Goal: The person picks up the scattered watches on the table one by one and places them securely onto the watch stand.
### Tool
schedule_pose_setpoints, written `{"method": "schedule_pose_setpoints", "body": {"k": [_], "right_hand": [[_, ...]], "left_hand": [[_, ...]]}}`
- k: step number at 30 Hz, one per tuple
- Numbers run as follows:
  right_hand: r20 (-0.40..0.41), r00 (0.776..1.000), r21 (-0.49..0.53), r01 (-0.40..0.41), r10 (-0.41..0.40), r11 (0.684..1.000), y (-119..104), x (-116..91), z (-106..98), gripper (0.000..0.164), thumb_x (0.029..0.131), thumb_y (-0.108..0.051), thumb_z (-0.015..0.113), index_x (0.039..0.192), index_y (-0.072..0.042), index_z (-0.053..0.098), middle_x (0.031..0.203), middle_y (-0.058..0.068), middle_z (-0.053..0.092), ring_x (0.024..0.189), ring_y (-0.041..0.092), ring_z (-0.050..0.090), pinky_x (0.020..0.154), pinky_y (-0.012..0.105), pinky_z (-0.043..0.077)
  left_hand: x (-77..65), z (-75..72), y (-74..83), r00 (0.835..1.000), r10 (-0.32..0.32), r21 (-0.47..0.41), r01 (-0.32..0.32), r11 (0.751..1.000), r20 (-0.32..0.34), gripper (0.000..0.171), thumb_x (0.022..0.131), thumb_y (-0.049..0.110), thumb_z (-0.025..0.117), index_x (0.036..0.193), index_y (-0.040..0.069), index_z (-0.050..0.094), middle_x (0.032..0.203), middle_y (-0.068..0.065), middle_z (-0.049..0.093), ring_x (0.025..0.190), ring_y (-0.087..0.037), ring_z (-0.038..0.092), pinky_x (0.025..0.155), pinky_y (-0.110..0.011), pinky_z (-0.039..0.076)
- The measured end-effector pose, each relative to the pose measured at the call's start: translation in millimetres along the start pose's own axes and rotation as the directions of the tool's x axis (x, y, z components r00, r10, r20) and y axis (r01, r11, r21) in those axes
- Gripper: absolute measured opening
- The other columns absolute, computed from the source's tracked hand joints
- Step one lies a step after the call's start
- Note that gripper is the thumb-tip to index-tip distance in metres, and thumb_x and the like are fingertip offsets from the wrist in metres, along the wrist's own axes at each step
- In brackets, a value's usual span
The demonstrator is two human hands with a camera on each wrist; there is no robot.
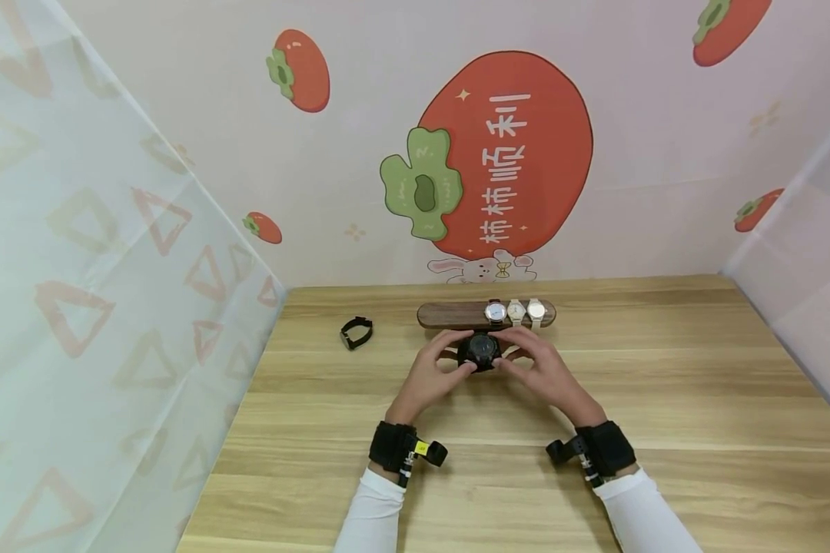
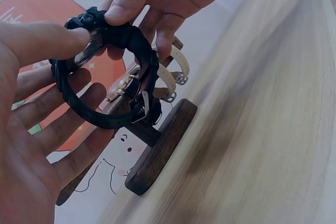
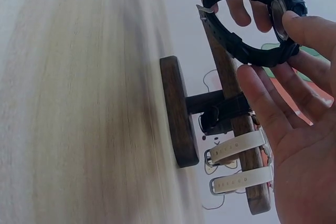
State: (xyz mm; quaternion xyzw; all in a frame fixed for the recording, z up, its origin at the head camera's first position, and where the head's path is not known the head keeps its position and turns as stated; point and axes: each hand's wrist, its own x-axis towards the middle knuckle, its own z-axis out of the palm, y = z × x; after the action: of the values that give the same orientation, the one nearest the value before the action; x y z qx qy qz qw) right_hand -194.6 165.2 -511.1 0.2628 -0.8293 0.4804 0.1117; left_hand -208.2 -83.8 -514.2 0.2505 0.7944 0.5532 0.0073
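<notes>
A black wristwatch (image 1: 483, 350) with a round dial is held between both hands, raised in front of the display stand. The left hand (image 1: 429, 380) pinches its left side, thumb at the case and fingers round the strap. From the other side the right hand (image 1: 542, 372) pinches the case. The strap (image 2: 94, 118) is buckled into a loop in the left wrist view, and no hand is inside it. Right behind the hands stands the dark wooden watch stand (image 1: 449, 314), a bar on a post and base (image 3: 178, 114).
On the stand's right half hang a dark-strapped watch (image 1: 496, 311) and two white-strapped watches (image 3: 239, 179). Another black watch (image 1: 356, 332) lies on the wooden table (image 1: 304, 461) to the left. A printed wall (image 1: 650, 230) closes off the back.
</notes>
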Motion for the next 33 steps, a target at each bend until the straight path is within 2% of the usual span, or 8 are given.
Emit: {"method": "schedule_pose_setpoints", "body": {"k": [10,21,26,33], "right_hand": [[-0.001,1.000,0.000,0.007,-0.007,1.000,1.3,-1.9,-0.2,0.044,0.095,-0.004,0.080,0.138,-0.005,0.070,0.131,0.015,0.066,0.112,0.037,0.067,0.086,0.047,0.066],[-0.027,0.999,-0.018,0.017,-0.018,1.000,1.9,-3.3,-0.3,0.046,0.095,-0.003,0.080,0.138,-0.009,0.068,0.132,0.014,0.067,0.109,0.032,0.068,0.082,0.041,0.065],[-0.075,0.997,-0.025,0.035,-0.036,0.999,0.5,-0.9,1.9,0.038,0.093,-0.001,0.081,0.129,-0.005,0.066,0.124,0.013,0.068,0.105,0.031,0.068,0.078,0.038,0.064],[-0.144,0.986,-0.061,0.074,-0.082,0.995,-6.3,0.7,5.4,0.029,0.089,0.003,0.083,0.112,-0.007,0.069,0.117,0.009,0.068,0.102,0.020,0.063,0.076,0.033,0.062]], "left_hand": [[-1.0,-0.2,-1.1,1.000,0.009,0.008,-0.008,1.000,-0.003,0.050,0.099,0.018,0.078,0.147,0.026,0.065,0.142,-0.002,0.064,0.130,-0.023,0.062,0.108,-0.047,0.057],[-3.3,0.8,0.8,0.999,0.033,-0.047,-0.034,0.998,-0.030,0.049,0.098,0.015,0.080,0.145,0.020,0.066,0.139,-0.006,0.066,0.123,-0.026,0.065,0.103,-0.042,0.060],[-3.2,1.8,0.8,0.997,0.041,-0.062,-0.046,0.997,-0.070,0.047,0.096,0.012,0.081,0.140,0.017,0.067,0.133,-0.009,0.069,0.121,-0.027,0.066,0.100,-0.039,0.061],[-2.4,3.5,1.0,0.994,0.038,-0.062,-0.045,0.997,-0.099,0.045,0.095,0.010,0.082,0.136,0.011,0.065,0.129,-0.013,0.069,0.119,-0.030,0.068,0.098,-0.041,0.062]]}}
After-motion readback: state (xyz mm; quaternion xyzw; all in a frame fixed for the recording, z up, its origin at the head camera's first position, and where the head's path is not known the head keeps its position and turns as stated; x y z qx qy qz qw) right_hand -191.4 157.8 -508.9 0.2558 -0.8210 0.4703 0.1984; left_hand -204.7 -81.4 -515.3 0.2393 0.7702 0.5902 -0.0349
